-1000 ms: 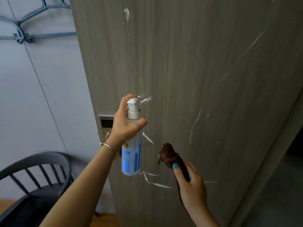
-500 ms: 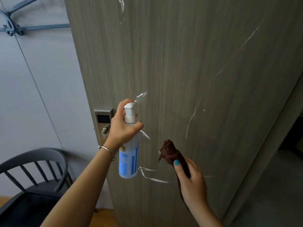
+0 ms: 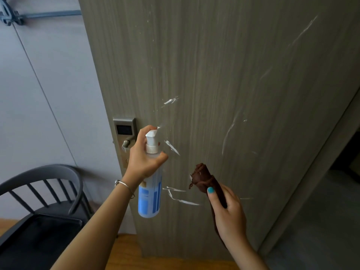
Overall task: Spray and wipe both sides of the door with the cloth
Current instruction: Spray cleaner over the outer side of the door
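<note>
While left hand (image 3: 143, 162) grips spray bottle (image 3: 150, 193), right hand (image 3: 227, 215) holds cloth (image 3: 204, 178), streaked door (image 3: 233, 75)

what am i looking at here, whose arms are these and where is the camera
There is no machine here: these are a person's two bare arms. The one picture comes from a camera worn on the person's head, looking forward and down, so you see what they see.

In front stands a wooden door with white streaks of foam on it. The left hand grips a spray bottle, with a finger on top of the pump and the nozzle aimed at the door. The right hand holds a rolled brown cloth, close to the door; whether it touches is unclear.

At the door's left edge is a metal lock with a handle. Lower left stands a dark chair.
</note>
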Motion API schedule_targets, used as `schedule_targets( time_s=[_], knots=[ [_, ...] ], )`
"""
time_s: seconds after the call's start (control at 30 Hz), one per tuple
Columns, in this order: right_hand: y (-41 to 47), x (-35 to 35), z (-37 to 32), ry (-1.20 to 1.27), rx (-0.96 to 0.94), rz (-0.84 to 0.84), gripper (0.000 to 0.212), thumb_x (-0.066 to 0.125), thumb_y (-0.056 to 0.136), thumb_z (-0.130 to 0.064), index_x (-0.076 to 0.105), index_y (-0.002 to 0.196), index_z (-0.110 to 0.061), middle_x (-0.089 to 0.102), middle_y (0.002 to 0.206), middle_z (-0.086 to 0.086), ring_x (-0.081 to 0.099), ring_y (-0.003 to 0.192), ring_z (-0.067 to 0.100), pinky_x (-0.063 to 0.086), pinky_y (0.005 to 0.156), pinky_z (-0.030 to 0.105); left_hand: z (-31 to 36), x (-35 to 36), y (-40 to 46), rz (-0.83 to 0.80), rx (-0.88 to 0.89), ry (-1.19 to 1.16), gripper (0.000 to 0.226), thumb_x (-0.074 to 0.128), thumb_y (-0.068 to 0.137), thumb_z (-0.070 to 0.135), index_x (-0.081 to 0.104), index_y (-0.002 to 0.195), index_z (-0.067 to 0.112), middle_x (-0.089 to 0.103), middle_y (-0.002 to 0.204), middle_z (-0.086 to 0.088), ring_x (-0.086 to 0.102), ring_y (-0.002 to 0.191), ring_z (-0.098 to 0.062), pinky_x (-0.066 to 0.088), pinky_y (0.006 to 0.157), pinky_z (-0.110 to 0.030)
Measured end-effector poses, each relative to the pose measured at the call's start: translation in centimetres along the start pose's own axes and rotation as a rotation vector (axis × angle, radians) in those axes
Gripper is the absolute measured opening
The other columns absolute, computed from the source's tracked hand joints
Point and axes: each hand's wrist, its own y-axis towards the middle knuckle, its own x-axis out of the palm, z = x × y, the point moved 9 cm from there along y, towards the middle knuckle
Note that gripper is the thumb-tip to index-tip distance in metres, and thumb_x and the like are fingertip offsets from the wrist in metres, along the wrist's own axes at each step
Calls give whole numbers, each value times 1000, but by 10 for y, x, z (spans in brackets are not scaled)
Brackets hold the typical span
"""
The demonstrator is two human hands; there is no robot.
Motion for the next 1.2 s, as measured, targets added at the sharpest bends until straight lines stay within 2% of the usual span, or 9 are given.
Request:
schedule_targets(
  time_s=[0.17,0.27,0.37,0.57,0.7,0.83,0.93,1.03,1.2],
  knots=[
    [-11,3,10,-14,34,-18,38,43,78,-70,57,108,-51,59,112,-27,54,108,2,47,80,24,-15,7,-23,-30,-33,-8,70,78,75,7,44,129,37,62,103,21,64,93,-5,54,75,-14],
    [-18,3,14,-22,29,-22,40,44,79,-69,59,111,-49,60,112,-26,54,108,3,47,81,26,-19,9,-34,-27,-50,7,71,77,76,7,42,129,39,60,105,15,62,90,-6,54,72,-12],
    [-24,2,18,-25,36,-20,39,45,80,-67,60,110,-48,61,112,-23,55,106,3,50,84,30,-24,12,-43,-51,-75,25,69,76,76,7,42,127,39,61,101,9,63,86,-11,56,71,-19],
    [-30,-8,21,-20,28,14,33,48,85,-68,61,108,-49,61,111,-24,55,108,3,52,88,35,-30,18,-62,-62,-95,65,70,76,77,8,40,128,37,59,97,11,63,85,-10,49,70,-15],
    [-37,-14,22,-21,15,24,44,49,83,-76,64,110,-44,62,109,-23,56,107,4,50,83,30,-31,17,-72,-37,-100,71,76,76,76,8,36,124,52,58,101,19,61,89,-2,51,72,-14],
    [-40,-16,28,-19,22,15,45,47,82,-78,62,111,-47,62,111,-24,55,109,3,49,84,29,-36,22,-81,-55,-110,66,73,76,76,9,38,129,42,59,103,10,63,88,-11,54,75,-24],
    [-40,-17,32,-19,25,7,42,46,81,-78,62,108,-50,63,110,-25,56,108,4,51,85,32,-36,29,-88,-62,-99,97,72,77,75,11,40,131,35,57,106,12,61,89,-11,49,74,-18],
    [-37,-16,37,0,42,-15,32,49,80,-64,60,106,-50,62,110,-22,57,106,4,49,82,28,-44,32,-100,-24,-111,73,73,77,75,10,39,132,36,57,104,15,60,91,-7,51,73,-12],
    [-31,-10,61,-7,53,-38,44,48,79,-64,65,112,-41,63,110,-19,58,106,6,50,83,30,-62,34,-116,45,-129,48,70,71,71,34,38,133,38,58,106,13,62,90,-8,53,75,-14]
  ],
)
